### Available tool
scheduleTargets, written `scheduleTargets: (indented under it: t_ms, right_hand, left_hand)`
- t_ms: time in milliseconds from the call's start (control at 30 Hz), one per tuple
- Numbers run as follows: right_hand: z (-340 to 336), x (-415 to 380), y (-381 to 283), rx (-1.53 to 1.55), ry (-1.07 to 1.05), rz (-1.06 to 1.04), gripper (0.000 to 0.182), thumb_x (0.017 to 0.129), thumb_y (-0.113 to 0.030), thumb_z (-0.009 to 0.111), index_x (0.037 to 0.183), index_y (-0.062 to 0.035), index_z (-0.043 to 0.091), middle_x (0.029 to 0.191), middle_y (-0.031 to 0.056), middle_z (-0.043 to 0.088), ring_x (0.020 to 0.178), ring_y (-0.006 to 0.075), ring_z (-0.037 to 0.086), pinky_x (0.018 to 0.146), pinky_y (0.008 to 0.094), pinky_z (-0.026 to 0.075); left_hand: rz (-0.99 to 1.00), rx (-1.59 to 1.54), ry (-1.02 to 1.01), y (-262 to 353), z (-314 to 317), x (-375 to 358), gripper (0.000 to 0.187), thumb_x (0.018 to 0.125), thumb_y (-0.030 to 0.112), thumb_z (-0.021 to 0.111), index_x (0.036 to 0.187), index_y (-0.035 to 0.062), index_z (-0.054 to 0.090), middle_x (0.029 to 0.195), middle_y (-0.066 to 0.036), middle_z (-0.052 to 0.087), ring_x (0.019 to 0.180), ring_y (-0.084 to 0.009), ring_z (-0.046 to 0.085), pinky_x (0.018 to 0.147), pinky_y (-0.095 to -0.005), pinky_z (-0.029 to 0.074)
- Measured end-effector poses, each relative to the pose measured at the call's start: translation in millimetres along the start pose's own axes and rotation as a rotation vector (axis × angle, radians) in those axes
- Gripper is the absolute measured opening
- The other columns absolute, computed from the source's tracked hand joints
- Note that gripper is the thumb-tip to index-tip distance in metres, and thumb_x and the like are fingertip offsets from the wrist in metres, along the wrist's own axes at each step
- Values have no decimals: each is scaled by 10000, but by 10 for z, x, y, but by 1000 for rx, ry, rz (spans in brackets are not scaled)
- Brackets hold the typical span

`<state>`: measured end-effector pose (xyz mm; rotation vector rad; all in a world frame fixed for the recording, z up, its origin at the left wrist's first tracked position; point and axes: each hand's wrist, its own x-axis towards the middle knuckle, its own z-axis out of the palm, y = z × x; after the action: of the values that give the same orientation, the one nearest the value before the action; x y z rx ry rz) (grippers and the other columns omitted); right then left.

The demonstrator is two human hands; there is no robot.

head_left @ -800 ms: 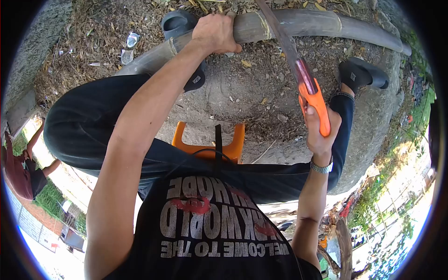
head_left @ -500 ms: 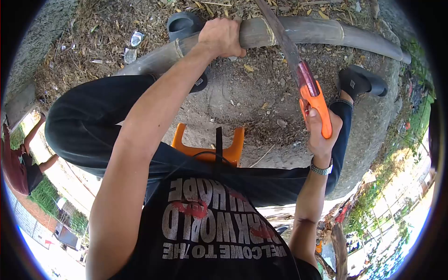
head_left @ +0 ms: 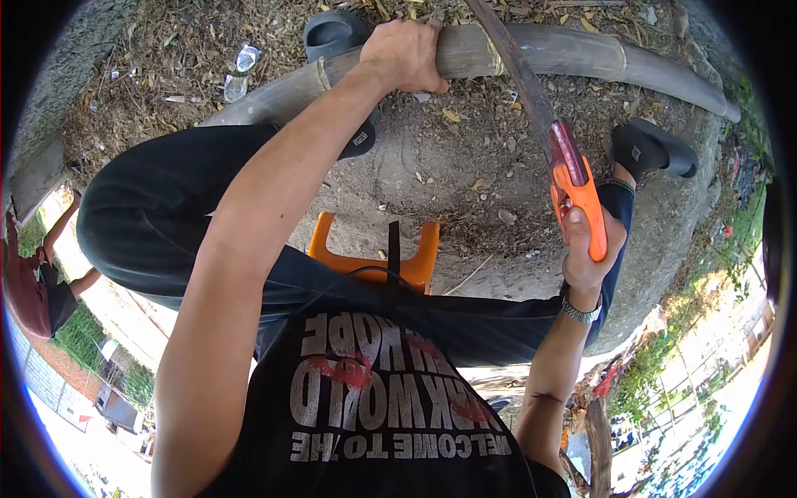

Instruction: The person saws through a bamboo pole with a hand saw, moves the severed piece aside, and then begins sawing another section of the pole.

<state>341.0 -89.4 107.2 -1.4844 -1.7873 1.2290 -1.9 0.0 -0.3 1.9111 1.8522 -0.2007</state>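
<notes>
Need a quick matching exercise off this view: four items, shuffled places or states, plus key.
1. Bamboo pole
2. Saw handle
3. Wristwatch
4. Stool

A. Silver-coloured, on the right wrist
B. Between the legs, by a black strap
C. Under the gripping left hand
D. Orange, held in the right hand

Pairs: 1-C, 2-D, 3-A, 4-B

Outdoor yard: bare dirt ground [head_left: 432, 166], dry leaves [head_left: 191, 83], green plants [head_left: 639, 386] and sunlight at the edges.
</notes>
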Motion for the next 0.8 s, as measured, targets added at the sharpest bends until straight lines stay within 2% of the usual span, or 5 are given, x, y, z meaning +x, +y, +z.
scheduleTargets:
  t_ms: [100, 267, 500, 633, 800]
  right_hand:
    - [-23, 11, -50, -63, -23, -51, 234, 949, -168, 712, 1039, 46, 731, 629, 27, 560, 504, 103, 485, 512, 290, 362]
    - [-54, -93, -47, -89, 23, -105, 221, 942, -161, 706, 1034, 38, 730, 619, 32, 551, 483, 122, 486, 504, 295, 366]
    - [292, 482, -117, -167, -74, -115, 160, 908, -127, 743, 827, 4, 699, 557, 36, 514, 451, 123, 479, 474, 310, 375]
    - [101, 23, 148, -97, 51, -102, 141, 900, -133, 702, 852, 0, 708, 571, 51, 522, 451, 145, 501, 480, 305, 382]
    - [18, -221, 228, -171, 25, -160, 127, 897, -137, 694, 897, -12, 716, 618, 46, 572, 477, 183, 514, 525, 327, 398]
  left_hand:
    - [20, -17, 39, -23, 43, 5, 795, 666, 462, 896, 1274, 28, 626, 1011, -195, 774, 967, -353, 763, 887, -445, 616]
    - [0, -7, 0, -13, 53, 27, 813, 666, 470, 887, 1292, 25, 620, 1009, -195, 773, 968, -351, 763, 881, -446, 620]
    - [-24, 10, -67, 3, -1, 55, 882, 654, 491, 885, 1362, 41, 612, 1065, -201, 770, 991, -347, 762, 903, -444, 621]
    - [21, -64, -17, -84, -9, 85, 891, 637, 484, 889, 1362, 44, 614, 1066, -200, 769, 1010, -354, 754, 919, -446, 616]
    - [1, -10, -42, -7, -59, 99, 920, 617, 478, 898, 1379, 46, 617, 1085, -198, 769, 1026, -351, 751, 950, -444, 604]
